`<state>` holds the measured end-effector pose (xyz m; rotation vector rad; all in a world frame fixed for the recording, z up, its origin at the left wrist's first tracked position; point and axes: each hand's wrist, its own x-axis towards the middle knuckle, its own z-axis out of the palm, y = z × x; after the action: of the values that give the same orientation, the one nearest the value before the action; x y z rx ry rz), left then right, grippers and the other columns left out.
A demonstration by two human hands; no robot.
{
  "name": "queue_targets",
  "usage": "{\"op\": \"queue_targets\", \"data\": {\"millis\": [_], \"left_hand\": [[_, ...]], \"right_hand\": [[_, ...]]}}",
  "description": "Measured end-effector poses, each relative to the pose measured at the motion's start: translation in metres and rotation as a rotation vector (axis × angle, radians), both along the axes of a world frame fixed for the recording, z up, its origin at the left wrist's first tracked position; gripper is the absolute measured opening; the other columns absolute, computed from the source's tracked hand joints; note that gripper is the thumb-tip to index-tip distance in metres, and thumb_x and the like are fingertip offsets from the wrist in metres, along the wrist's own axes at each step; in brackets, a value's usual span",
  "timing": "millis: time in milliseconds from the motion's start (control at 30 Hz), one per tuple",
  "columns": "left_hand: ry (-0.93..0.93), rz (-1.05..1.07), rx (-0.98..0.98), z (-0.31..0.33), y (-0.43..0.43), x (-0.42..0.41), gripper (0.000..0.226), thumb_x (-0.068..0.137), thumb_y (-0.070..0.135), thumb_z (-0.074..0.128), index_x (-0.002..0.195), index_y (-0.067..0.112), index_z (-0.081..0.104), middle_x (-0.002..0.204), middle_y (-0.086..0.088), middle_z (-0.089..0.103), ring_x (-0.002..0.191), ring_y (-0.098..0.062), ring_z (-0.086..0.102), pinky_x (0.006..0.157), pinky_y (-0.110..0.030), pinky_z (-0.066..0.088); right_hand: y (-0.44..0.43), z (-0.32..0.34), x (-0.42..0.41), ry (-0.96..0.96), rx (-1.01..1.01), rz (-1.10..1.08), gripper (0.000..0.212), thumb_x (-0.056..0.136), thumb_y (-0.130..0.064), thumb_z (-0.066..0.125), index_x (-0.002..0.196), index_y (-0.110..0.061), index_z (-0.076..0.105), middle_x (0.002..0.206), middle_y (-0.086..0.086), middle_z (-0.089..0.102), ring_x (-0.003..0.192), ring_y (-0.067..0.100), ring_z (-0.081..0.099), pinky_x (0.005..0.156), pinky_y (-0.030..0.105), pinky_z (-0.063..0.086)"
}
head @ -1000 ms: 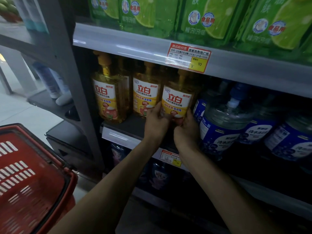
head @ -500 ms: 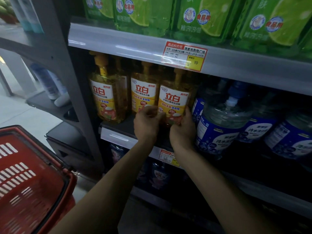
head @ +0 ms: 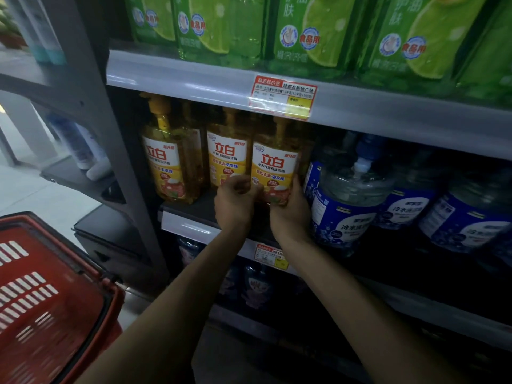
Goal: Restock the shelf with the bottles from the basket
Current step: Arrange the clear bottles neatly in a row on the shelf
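Note:
A yellow pump bottle (head: 274, 164) with a white and orange label stands at the front of the middle shelf (head: 188, 223). My left hand (head: 234, 202) grips its lower left side and my right hand (head: 291, 209) cups its lower right side. Two matching yellow bottles (head: 227, 159) (head: 166, 162) stand to its left, with more behind them. The red basket (head: 47, 295) sits at the lower left, and what I can see of its inside holds no bottles.
Large blue-labelled water jugs (head: 352, 206) crowd the shelf right beside the held bottle. Green refill packs (head: 313, 31) fill the shelf above, with a price tag (head: 282, 95) on its rail. A grey upright post (head: 110, 151) stands left of the bottles. Darker bottles (head: 257, 284) sit below.
The held bottle has gone slightly deeper and more upright onto the shelf, and both hands have stayed on its lower part. The view has shifted a little.

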<state>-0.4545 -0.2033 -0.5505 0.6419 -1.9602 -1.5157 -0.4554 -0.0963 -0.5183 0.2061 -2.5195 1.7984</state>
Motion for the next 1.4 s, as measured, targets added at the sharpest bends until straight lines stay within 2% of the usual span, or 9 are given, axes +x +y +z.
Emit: {"op": "queue_targets", "data": {"millis": [333,433,533,700,800,933,1067,1267,1400], "left_hand": [[0.019,-0.221,-0.122,0.026,0.003,0.056,0.041,0.089,0.047,0.077,0.124,0.029,0.069,0.115,0.013,0.074,0.109,0.000,0.067,0.096,-0.039,0.059],[0.059,-0.273,-0.117,0.037,0.005,0.080,0.043,0.088,0.052,0.076,0.126,0.032,0.069,0.119,0.017,0.072,0.114,-0.001,0.065,0.100,-0.043,0.057],[0.087,-0.306,-0.101,0.048,0.014,0.100,0.059,0.082,0.066,0.072,0.133,0.036,0.065,0.127,0.020,0.069,0.122,0.000,0.062,0.104,-0.039,0.053],[0.088,-0.374,-0.087,0.060,0.048,0.117,0.055,0.088,0.059,0.072,0.136,0.034,0.063,0.131,0.015,0.068,0.121,0.000,0.062,0.100,-0.032,0.051],[0.065,-0.371,-0.072,0.061,0.072,0.115,0.049,0.090,0.047,0.077,0.135,0.031,0.064,0.123,0.013,0.071,0.114,0.002,0.065,0.099,-0.033,0.055],[0.030,-0.377,-0.022,0.050,0.096,0.101,0.054,0.088,0.042,0.080,0.136,0.028,0.061,0.113,0.011,0.073,0.109,-0.003,0.067,0.097,-0.043,0.058],[0.004,-0.378,0.040,0.039,0.109,0.080,0.073,0.073,0.054,0.086,0.134,0.024,0.060,0.115,0.002,0.075,0.108,-0.011,0.072,0.092,-0.048,0.061],[0.031,-0.337,0.007,0.024,0.116,0.060,0.050,0.079,0.034,0.090,0.122,0.024,0.065,0.113,0.008,0.077,0.101,-0.006,0.073,0.088,-0.044,0.063],[0.045,-0.296,0.026,0.021,0.117,0.056,0.051,0.071,0.038,0.093,0.111,0.024,0.063,0.109,0.009,0.076,0.098,-0.002,0.073,0.084,-0.039,0.064]], "right_hand": [[0.043,0.014,0.044,0.089,-0.031,0.179,0.069,0.091,-0.023,0.074,0.150,-0.035,0.040,0.148,-0.008,0.050,0.133,0.008,0.049,0.106,0.031,0.046],[0.067,0.032,0.065,0.137,-0.033,0.264,0.066,0.091,-0.026,0.074,0.147,-0.039,0.042,0.135,-0.030,0.049,0.114,-0.025,0.043,0.089,0.001,0.036],[0.097,0.053,0.086,0.170,-0.006,0.292,0.059,0.090,-0.025,0.076,0.129,-0.054,0.042,0.109,-0.056,0.043,0.102,-0.038,0.038,0.082,-0.006,0.036],[0.140,0.065,0.093,0.224,0.043,0.217,0.049,0.086,-0.026,0.080,0.125,-0.042,0.056,0.107,-0.038,0.056,0.101,-0.026,0.052,0.080,0.002,0.045],[0.162,0.058,0.079,0.218,0.076,0.070,0.033,0.088,-0.023,0.078,0.116,-0.029,0.062,0.106,-0.020,0.063,0.100,-0.005,0.061,0.084,0.022,0.054],[0.183,0.036,0.048,0.041,0.179,-0.025,0.040,0.088,-0.014,0.076,0.118,-0.021,0.051,0.117,-0.001,0.060,0.107,0.017,0.060,0.090,0.038,0.054],[0.185,0.033,0.023,-0.161,0.089,0.075,0.064,0.086,-0.005,0.077,0.138,-0.016,0.042,0.116,0.001,0.053,0.104,0.015,0.052,0.085,0.031,0.044],[0.185,0.014,0.001,-0.130,0.140,0.135,0.054,0.080,-0.006,0.082,0.122,-0.023,0.052,0.115,0.001,0.063,0.108,0.020,0.062,0.088,0.034,0.053],[0.192,0.013,-0.007,-0.107,0.099,0.182,0.056,0.077,-0.003,0.084,0.117,-0.023,0.051,0.101,-0.013,0.061,0.090,0.001,0.061,0.072,0.014,0.051]]}}
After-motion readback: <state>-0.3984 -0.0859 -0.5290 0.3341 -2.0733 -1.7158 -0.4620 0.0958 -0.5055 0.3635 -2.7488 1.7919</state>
